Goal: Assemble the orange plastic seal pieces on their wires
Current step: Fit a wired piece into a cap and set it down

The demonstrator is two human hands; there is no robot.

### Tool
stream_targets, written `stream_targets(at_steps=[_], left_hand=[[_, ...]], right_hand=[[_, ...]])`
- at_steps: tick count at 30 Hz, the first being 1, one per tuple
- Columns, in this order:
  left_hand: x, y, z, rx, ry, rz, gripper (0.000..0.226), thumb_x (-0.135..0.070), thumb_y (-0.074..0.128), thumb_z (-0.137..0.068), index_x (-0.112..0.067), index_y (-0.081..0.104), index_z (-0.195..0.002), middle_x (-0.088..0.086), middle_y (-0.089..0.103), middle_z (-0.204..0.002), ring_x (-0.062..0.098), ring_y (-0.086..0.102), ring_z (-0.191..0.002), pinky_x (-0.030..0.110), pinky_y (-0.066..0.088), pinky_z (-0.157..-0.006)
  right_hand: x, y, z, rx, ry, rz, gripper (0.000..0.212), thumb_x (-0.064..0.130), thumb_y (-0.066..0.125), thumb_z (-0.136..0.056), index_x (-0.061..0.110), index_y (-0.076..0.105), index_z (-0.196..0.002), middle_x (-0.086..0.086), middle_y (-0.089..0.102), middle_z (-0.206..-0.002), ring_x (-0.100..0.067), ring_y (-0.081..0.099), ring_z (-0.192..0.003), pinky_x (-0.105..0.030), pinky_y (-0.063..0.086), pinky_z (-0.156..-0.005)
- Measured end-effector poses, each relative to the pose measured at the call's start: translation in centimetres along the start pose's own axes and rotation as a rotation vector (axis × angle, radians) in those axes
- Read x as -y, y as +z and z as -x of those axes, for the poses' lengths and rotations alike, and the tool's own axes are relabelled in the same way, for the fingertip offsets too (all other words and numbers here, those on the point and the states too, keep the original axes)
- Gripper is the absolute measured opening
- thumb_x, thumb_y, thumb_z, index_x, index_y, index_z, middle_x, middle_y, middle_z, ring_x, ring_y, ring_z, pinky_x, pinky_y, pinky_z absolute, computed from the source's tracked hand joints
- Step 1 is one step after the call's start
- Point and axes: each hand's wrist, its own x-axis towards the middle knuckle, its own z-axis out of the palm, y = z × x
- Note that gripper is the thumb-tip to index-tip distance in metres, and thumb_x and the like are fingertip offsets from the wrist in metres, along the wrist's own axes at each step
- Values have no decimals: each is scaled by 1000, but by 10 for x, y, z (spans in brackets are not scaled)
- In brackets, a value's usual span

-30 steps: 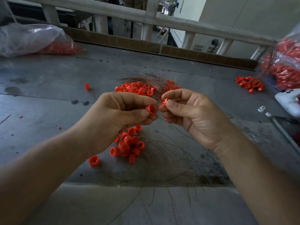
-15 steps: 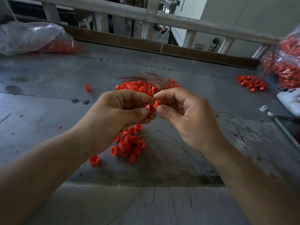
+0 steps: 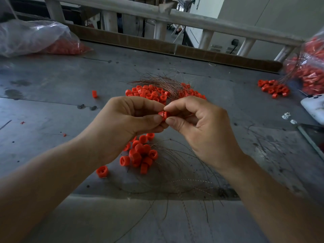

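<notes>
My left hand [image 3: 122, 123] and my right hand [image 3: 201, 127] meet above the grey table, both pinching one orange seal piece [image 3: 163, 115] between thumbs and forefingers. Most of the piece is hidden by my fingertips. Below my hands lies a small heap of orange seal pieces [image 3: 140, 155] beside loose thin wires [image 3: 184, 172] that curve toward the near edge. Behind my hands sits a larger pile of orange pieces [image 3: 149, 92] with a bundle of copper wires [image 3: 161, 82] on top.
A clear bag with orange parts [image 3: 40, 39] lies far left. Another bag of orange parts [image 3: 310, 72] and a small orange heap [image 3: 273, 88] sit far right, near a white device [image 3: 313, 106]. A single orange piece [image 3: 94, 94] lies alone. A railing [image 3: 175, 16] borders the table's far side.
My hands came together: the piece in my right fingers has been brought against the one in my left, and both hands now pinch them as one.
</notes>
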Motion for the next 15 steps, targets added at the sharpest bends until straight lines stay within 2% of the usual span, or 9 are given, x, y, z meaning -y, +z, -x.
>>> stream_targets(at_steps=[6, 10, 15], left_hand=[[0, 0, 1, -29, 1, -57, 26, -8, 62, -54, -7, 67, -80, 7, 71, -68, 13, 69, -63, 15, 53, -57], [-1, 0, 2, -12, -23, -29, 20, -9, 63, -53, -11, 74, -70, 9, 72, -70, 15, 70, -65, 16, 53, -56], [-1, 1, 4, 17, -49, 3, 21, -13, 64, -51, -13, 75, -69, 9, 71, -68, 15, 70, -64, 17, 54, -56]], right_hand=[[1, 1, 0, -13, -5, 8, 15, 4, 69, -75, 6, 69, -90, 3, 64, -81, -8, 62, -80, -16, 52, -71], [2, 0, 0, -23, 3, -37, 14, 5, 70, -74, 6, 69, -88, 11, 62, -78, -6, 63, -80, -12, 51, -70], [3, -1, 2, -34, 3, -71, 13, 8, 70, -73, 8, 69, -86, 18, 60, -74, 1, 62, -71, -8, 48, -64]])
